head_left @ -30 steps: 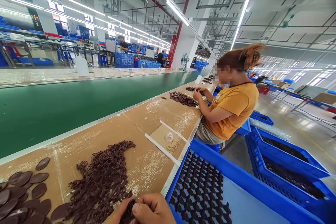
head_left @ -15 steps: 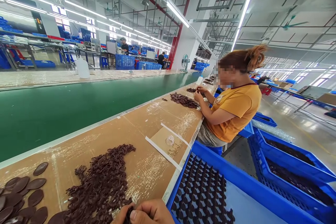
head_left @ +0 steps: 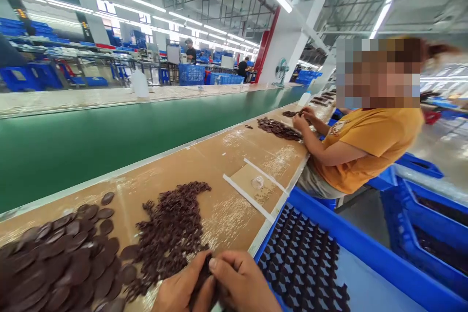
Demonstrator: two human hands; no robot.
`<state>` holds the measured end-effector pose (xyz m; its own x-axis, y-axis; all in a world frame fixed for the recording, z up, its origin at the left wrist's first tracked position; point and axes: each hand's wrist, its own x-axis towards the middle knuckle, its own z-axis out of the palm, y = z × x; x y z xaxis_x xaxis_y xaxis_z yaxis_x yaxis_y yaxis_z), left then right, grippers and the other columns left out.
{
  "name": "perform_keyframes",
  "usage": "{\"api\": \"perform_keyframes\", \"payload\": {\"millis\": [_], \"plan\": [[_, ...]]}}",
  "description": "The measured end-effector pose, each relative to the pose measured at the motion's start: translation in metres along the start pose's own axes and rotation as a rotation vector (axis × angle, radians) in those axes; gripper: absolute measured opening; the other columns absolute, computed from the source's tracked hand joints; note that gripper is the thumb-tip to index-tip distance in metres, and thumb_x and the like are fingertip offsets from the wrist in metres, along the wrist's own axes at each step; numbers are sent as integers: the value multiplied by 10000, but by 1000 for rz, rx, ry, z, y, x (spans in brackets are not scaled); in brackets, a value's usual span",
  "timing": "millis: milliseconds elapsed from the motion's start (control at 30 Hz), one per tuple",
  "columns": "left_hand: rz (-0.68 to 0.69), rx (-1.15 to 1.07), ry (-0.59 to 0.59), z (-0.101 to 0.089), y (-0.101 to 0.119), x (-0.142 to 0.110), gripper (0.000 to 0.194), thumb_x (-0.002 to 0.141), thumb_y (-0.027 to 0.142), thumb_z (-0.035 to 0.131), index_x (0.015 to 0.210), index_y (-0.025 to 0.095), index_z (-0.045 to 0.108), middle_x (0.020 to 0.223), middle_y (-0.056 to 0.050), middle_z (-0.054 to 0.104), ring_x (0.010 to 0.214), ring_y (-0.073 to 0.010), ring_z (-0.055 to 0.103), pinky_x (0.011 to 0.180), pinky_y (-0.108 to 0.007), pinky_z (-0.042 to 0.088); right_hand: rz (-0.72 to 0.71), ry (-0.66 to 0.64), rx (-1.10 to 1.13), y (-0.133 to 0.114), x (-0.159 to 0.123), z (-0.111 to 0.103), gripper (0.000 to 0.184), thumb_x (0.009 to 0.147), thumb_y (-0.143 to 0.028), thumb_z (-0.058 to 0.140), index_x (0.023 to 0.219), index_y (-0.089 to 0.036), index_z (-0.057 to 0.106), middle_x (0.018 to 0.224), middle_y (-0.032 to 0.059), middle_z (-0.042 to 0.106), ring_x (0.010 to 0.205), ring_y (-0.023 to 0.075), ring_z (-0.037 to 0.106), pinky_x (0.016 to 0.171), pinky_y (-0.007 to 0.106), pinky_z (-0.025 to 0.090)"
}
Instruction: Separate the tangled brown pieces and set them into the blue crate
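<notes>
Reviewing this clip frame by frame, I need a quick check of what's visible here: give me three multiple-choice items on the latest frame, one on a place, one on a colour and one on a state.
1. Where is the clear plastic cup?
A) On the green conveyor belt
B) Inside the blue tray
C) On a cardboard patch between two white strips

2. What colour is the seated co-worker's T-shirt?
A) Mustard yellow
B) Blue
C) White

3. What state are the left hand and right hand in?
A) Lying apart and empty
B) Pinching a dark brown piece between them
C) Lifting the blue tray

Answers:
1. C: the cup shows on the cardboard, between the strips.
2. A: the shirt shows mustard yellow.
3. B: both hands close on the dark piece at the bottom of the view.
</notes>
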<state>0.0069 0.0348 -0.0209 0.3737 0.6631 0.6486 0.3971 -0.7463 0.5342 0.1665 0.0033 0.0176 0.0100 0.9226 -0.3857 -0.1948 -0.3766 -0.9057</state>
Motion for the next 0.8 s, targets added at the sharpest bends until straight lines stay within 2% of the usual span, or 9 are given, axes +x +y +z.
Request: {"api": "perform_keyframes", "payload": {"millis": [67, 133, 233, 333, 800], "plan": [[2, -22, -112, -9, 8, 4, 365, 1023, 316, 521, 1374, 218, 522, 1082, -60, 819, 891, -168, 803, 798, -173, 632, -6, -20, 24, -8, -3, 3, 480, 726, -590, 731, 576, -208, 482, 436, -98, 350, 406, 52, 252, 429, 239, 170], [-48, -17, -148, -16, 16, 9, 360, 1028, 296, 495, 1374, 199, 504, 1148, -94, 797, 968, -184, 789, 868, -231, 627, -9, -11, 31, -12, -6, 5, 445, 747, -547, 715, 579, -207, 481, 442, -99, 353, 400, 50, 250, 422, 236, 168], [-123, -61, -199, -20, 27, 15, 343, 1030, 299, 487, 1359, 203, 507, 1073, -80, 802, 915, -202, 788, 810, -285, 636, -24, -8, 23, -12, -8, 2, 371, 787, -463, 671, 590, -205, 493, 451, -89, 387, 398, 57, 290, 422, 231, 197], [-173, -175, -270, -21, 32, 18, 323, 1029, 281, 480, 1343, 217, 515, 975, -48, 793, 830, -194, 771, 745, -287, 614, -56, -39, -7, -10, -10, -1, 328, 807, -408, 628, 585, -198, 509, 447, -79, 405, 396, 61, 315, 425, 229, 215], [-264, -281, -322, -23, 35, 22, 286, 1019, 269, 478, 1290, 225, 555, 891, -22, 751, 763, -171, 712, 709, -248, 554, -10, -15, -29, -20, -15, 3, 334, 764, -424, 652, 572, -204, 490, 471, -79, 393, 393, 53, 296, 410, 222, 185]]}}
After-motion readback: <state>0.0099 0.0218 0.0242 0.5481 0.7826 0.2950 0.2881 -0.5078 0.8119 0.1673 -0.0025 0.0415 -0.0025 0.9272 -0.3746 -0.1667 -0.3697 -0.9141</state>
